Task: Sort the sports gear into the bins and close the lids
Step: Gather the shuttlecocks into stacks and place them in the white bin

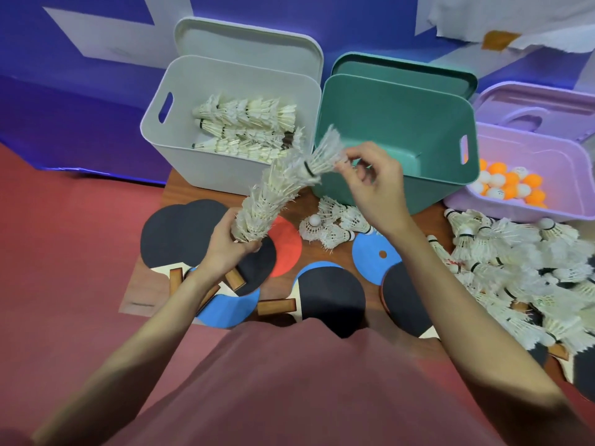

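Three bins [231, 101], three lids [248, 40], two hands [225, 243].

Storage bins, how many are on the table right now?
3, all open in a row at the back: the white bin on the left holds stacked shuttlecocks, the green bin stands in the middle, the purple bin on the right holds ping-pong balls.

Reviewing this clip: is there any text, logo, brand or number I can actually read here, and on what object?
None is readable.
White ping-pong balls in the purple bin: small dark print, too blurred to read.
Shuttlecock at the edge of the right-hand pile: red mark on its cork, too small to read.
Orange patch on the white sheet, top right: no lettering visible.
White bin, green bin, paddles: no markings seen.
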Action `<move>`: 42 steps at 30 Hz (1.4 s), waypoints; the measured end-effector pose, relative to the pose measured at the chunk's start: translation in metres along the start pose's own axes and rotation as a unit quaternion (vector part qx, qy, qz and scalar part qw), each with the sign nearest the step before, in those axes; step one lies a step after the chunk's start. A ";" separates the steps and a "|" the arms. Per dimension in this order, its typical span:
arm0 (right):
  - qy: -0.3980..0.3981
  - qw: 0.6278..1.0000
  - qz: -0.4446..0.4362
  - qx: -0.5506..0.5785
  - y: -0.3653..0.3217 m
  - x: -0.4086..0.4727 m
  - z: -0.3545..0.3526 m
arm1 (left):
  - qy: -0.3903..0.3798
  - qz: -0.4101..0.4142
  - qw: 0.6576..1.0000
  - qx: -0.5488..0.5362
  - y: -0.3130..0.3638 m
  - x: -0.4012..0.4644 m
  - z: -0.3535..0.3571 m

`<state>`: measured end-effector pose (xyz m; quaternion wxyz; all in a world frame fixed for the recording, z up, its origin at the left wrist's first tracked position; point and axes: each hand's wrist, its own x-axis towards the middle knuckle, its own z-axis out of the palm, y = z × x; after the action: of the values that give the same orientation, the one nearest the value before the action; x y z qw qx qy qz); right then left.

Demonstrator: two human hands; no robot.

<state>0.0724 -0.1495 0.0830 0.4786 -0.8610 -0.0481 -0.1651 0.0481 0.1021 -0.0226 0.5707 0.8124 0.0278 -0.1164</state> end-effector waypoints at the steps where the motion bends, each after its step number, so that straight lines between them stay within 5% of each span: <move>1: -0.049 0.999 -0.007 -0.008 0.000 0.000 0.002 | -0.006 0.005 1.000 0.005 0.000 0.001 -0.001; 4: -0.148 0.989 -0.007 -0.015 0.000 0.001 0.007 | -0.033 0.014 0.999 0.029 -0.002 0.003 -0.003; 9: -0.159 0.987 0.003 -0.004 0.003 0.004 0.008 | -0.084 0.028 0.996 0.026 -0.006 0.003 -0.005; 21: 0.011 0.999 -0.036 0.025 -0.013 -0.001 0.007 | -0.100 0.001 0.990 -0.095 0.007 0.006 0.003; 25: 0.106 0.991 0.055 0.055 0.010 -0.010 0.009 | -0.095 -0.001 0.992 -0.089 0.003 0.005 0.001; 27: 0.059 0.993 0.103 -0.018 0.039 -0.019 0.017 | -0.094 -0.004 0.992 -0.088 -0.001 0.004 -0.002; 29: -0.069 0.982 0.122 -0.126 0.067 -0.031 0.031 | -0.091 -0.009 0.992 -0.086 -0.005 0.002 -0.004; 34: -0.332 0.878 0.038 -0.343 0.092 -0.042 0.082 | -0.077 -0.022 0.992 -0.093 -0.008 -0.001 -0.009; 38: -0.392 0.780 -0.036 -0.487 0.088 -0.037 0.107 | -0.072 -0.028 0.992 -0.102 -0.008 -0.001 -0.014; 42: -0.376 0.748 -0.096 -0.539 0.092 -0.035 0.113 | -0.061 -0.033 0.993 -0.099 -0.011 -0.001 -0.020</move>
<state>0.0881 -0.1015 -0.0575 -0.1403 -0.9590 -0.2099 0.1285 0.0478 0.1243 -0.0259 0.6445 0.7421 0.0310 -0.1815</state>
